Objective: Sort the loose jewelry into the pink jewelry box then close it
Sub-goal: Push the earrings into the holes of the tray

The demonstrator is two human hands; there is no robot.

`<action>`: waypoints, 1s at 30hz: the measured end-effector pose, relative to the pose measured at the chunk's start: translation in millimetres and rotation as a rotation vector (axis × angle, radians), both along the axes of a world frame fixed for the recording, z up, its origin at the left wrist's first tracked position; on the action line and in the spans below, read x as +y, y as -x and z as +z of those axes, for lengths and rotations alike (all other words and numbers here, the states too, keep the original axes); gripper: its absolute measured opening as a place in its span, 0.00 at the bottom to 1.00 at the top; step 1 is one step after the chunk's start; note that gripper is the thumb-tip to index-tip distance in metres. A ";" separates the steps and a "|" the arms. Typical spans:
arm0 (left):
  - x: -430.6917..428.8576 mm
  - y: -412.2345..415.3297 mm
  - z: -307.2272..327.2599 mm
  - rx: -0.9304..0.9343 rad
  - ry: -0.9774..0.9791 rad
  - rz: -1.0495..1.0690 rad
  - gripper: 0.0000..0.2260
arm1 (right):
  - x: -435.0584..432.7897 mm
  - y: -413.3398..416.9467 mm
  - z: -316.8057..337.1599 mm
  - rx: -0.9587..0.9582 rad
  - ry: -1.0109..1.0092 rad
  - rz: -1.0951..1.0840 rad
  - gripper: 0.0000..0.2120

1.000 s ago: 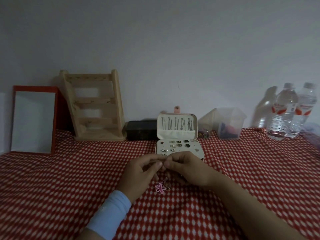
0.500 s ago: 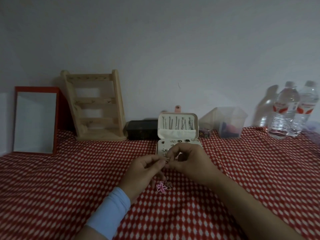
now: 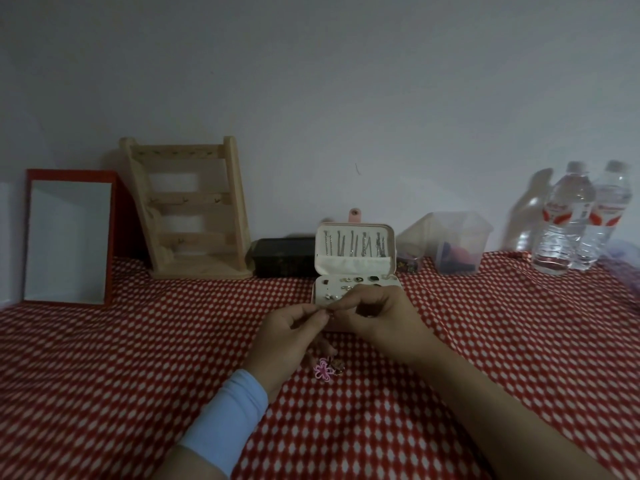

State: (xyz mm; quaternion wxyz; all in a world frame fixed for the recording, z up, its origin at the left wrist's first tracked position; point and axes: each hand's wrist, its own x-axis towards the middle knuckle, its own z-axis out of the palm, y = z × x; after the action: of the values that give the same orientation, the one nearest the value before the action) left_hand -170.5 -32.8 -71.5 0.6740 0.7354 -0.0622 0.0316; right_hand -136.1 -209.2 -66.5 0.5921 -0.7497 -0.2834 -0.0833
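Observation:
The pink jewelry box (image 3: 356,265) stands open at the middle of the table, its lid upright with several necklaces hanging inside and small earrings in the tray. My left hand (image 3: 289,336) and my right hand (image 3: 375,315) meet fingertip to fingertip just above the box's front edge, pinching a tiny piece of jewelry (image 3: 327,310) between them; it is too small to identify. A pink flower-shaped piece (image 3: 322,368) and a small dark ring-like piece (image 3: 337,368) lie loose on the cloth below my hands.
A red-and-white checked cloth (image 3: 138,358) covers the table. Along the wall stand a red-framed panel (image 3: 67,237), a wooden jewelry stand (image 3: 188,209), a black case (image 3: 282,256), clear plastic containers (image 3: 457,242) and two water bottles (image 3: 581,221).
Both hands have lifted together from low over the cloth up toward the box's front edge, still pinching the small piece. The flower piece stays on the cloth.

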 end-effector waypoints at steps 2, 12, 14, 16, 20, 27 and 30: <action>-1.3 -0.9 -1.0 -0.017 -0.026 0.018 0.08 | 1.4 2.7 2.4 0.031 -0.024 0.037 0.04; 14.2 -26.5 14.8 -0.635 -0.654 0.251 0.07 | 4.6 -10.3 40.5 0.277 0.024 -0.048 0.04; 13.5 -33.9 23.0 -0.726 -0.694 0.272 0.07 | 3.7 -18.6 50.5 0.313 0.041 -0.044 0.04; 12.3 -42.0 26.5 -0.776 -0.717 0.284 0.06 | 2.7 -25.1 57.2 0.340 0.053 -0.039 0.04; 9.4 -59.1 26.2 -0.806 -0.727 0.284 0.05 | 0.0 -37.0 60.0 0.337 0.085 -0.069 0.02; 5.1 -82.9 19.3 -0.805 -0.617 0.294 0.04 | 4.6 -55.6 51.7 0.342 0.030 -0.134 0.03; 2.8 -90.4 11.7 -0.709 -0.428 0.267 0.03 | 7.0 -61.9 46.7 0.323 0.004 -0.124 0.03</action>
State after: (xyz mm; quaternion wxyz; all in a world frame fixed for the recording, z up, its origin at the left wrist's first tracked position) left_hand -80.0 -30.0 -59.7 0.4334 0.8037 -0.1993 0.3556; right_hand -74.2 -202.2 -19.8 0.6221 -0.7707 -0.1378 0.0024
